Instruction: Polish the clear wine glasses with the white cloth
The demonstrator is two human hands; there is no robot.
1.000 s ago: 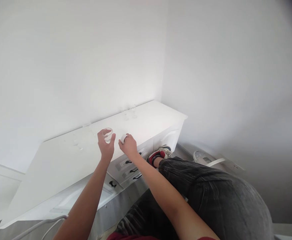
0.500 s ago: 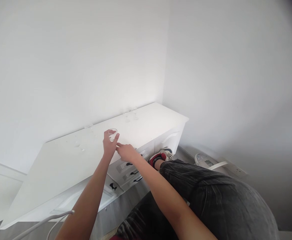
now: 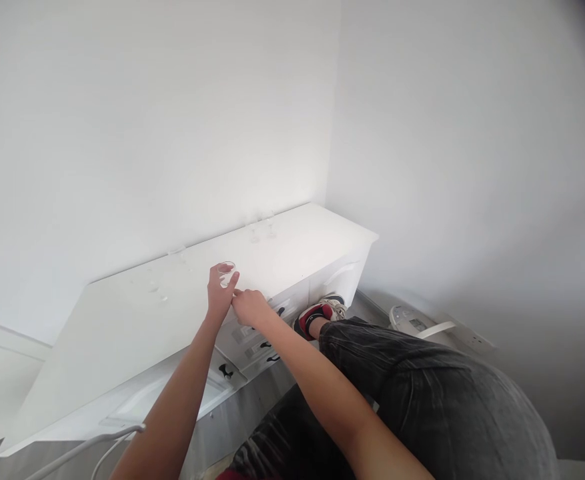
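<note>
My left hand is wrapped round a clear drinking glass, its thumb on the near side and its round rim facing up. The glass is above the white cabinet top. Just below and to the right, my right hand is closed with its fingertips against the left hand, close under the glass. What those fingertips grip, if anything, is hidden, as is the lower part of the glass.
Two clear stemmed glasses stand at the cabinet's back edge by the wall. More faint clear glassware is farther left. Black drawer handles line the front. A white appliance stands at right; a grey cable hangs at lower left.
Both hands and the glass sit very slightly lower in the picture. The right hand's fingers are more curled in, close against the left hand. The grip on the glass is unchanged.
</note>
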